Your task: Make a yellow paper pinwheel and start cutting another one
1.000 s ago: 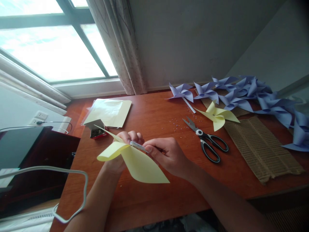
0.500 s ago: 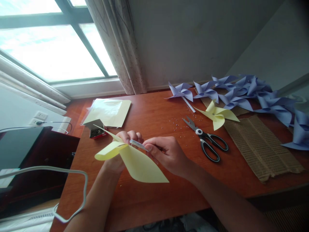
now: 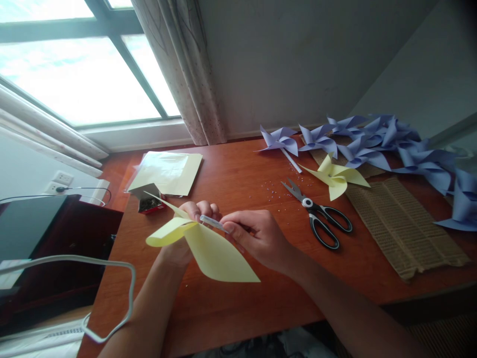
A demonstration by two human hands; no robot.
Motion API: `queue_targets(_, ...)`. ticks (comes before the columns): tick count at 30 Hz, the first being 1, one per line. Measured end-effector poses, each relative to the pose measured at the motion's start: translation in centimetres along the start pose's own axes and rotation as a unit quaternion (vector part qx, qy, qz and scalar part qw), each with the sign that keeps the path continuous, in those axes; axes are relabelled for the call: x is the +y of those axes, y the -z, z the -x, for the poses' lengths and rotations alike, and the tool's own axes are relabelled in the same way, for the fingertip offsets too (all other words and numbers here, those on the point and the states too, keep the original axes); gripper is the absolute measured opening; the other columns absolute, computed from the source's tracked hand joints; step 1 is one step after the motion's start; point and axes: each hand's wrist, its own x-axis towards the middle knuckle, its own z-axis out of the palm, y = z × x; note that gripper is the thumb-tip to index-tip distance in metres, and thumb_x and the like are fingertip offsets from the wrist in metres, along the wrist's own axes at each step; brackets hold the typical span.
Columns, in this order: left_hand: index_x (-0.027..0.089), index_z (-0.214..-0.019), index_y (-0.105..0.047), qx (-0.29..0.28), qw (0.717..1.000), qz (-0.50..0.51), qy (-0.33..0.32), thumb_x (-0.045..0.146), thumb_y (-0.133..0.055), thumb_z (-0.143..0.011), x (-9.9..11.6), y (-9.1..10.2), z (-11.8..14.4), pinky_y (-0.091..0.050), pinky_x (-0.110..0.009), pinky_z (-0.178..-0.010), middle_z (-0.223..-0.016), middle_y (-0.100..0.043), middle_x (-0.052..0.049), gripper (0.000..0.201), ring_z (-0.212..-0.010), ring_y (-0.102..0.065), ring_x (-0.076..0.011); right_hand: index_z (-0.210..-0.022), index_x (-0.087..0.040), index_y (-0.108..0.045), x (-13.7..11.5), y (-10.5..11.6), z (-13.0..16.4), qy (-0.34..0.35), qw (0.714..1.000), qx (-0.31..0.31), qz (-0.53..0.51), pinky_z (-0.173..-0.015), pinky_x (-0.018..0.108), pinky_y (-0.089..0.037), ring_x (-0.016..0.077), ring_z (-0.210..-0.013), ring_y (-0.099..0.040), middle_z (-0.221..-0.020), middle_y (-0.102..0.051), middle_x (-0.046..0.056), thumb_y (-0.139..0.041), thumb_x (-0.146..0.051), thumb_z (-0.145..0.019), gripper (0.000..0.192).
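Observation:
A yellow paper pinwheel (image 3: 216, 254) is in my left hand (image 3: 182, 248), whose fingers close round it from behind and are partly hidden by its blades. My right hand (image 3: 261, 238) pinches a pale paper stick (image 3: 212, 223) between thumb and forefinger. The stick's far end lies at the pinwheel's centre, close to my left fingertips. Whether the two are joined there I cannot tell. To the right of my right hand, black-handled scissors (image 3: 316, 214) lie on the wooden table (image 3: 238, 318) with their blades parted.
Another yellow pinwheel (image 3: 337, 178) and several purple pinwheels (image 3: 359, 151) rest at the back right. Brown corrugated cardboard (image 3: 404, 228) lies beneath them and nearer. Yellow paper sheets (image 3: 194, 174) and a small open box (image 3: 151, 204) sit back left. A white cable (image 3: 132, 293) crosses the left side.

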Motion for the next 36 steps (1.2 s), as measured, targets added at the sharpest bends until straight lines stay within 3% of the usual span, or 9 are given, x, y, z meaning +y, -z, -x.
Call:
queue_targets(8,0.022,-0.067,-0.06,-0.017,1.0,0.011,-0.008,0.049,-0.086,-0.073,-0.1,0.1,0.1,-0.031,-0.03,-0.057,-0.065,-0.046,0.003,0.038,-0.065,-0.043,-0.0139,-0.095,-0.016,-0.077,0.0,0.0,0.0,0.011,1.0,0.003,0.014,-0.063,0.021,-0.047,0.0122,-0.068,-0.065,-0.077,-0.074,0.001,-0.058,-0.033,-0.1,0.026)
queue_targets(14,0.021,-0.069,-0.062,-0.042,0.998,0.025,-0.033,0.052,-0.086,-0.071,-0.6,0.9,-0.1,-0.034,-0.026,-0.057,-0.065,-0.048,0.003,0.039,-0.065,-0.044,-0.0131,-0.098,-0.016,-0.078,0.1,-0.2,0.0,0.052,0.998,0.026,0.031,-0.066,0.021,-0.051,0.0143,-0.075,-0.071,-0.087,-0.079,0.005,-0.062,-0.03,-0.097,0.021)
queue_targets(23,0.023,-0.072,-0.069,-0.057,0.997,0.048,-0.032,0.044,-0.087,-0.073,-0.9,1.2,-0.1,-0.038,-0.026,-0.059,-0.066,-0.052,0.002,0.027,-0.066,-0.046,-0.0136,-0.096,-0.015,-0.078,0.2,-0.3,0.2,0.062,0.997,0.02,0.044,-0.069,0.021,-0.052,0.0142,-0.074,-0.071,-0.084,-0.078,0.006,-0.061,-0.027,-0.098,0.021)
queue_targets(31,0.023,-0.073,-0.071,-0.05,0.997,0.05,-0.022,0.038,-0.087,-0.074,-0.8,1.1,-0.1,-0.041,-0.025,-0.063,-0.068,-0.054,0.002,0.022,-0.069,-0.048,-0.0131,-0.096,-0.017,-0.075,0.2,-0.3,0.2,0.097,0.991,0.02,0.092,-0.073,0.023,-0.053,0.0156,-0.079,-0.073,-0.087,-0.079,0.005,-0.058,-0.026,-0.1,0.019)
queue_targets(36,0.023,-0.068,-0.067,-0.026,0.999,0.042,-0.023,0.044,-0.087,-0.071,-0.9,1.0,-0.1,-0.045,-0.028,-0.068,-0.066,-0.053,0.002,0.029,-0.067,-0.048,-0.0134,-0.098,-0.017,-0.073,0.3,-0.7,0.4,0.127,0.983,0.015,0.132,-0.074,0.022,-0.053,0.0145,-0.075,-0.07,-0.083,-0.076,0.005,-0.055,-0.025,-0.101,0.02)
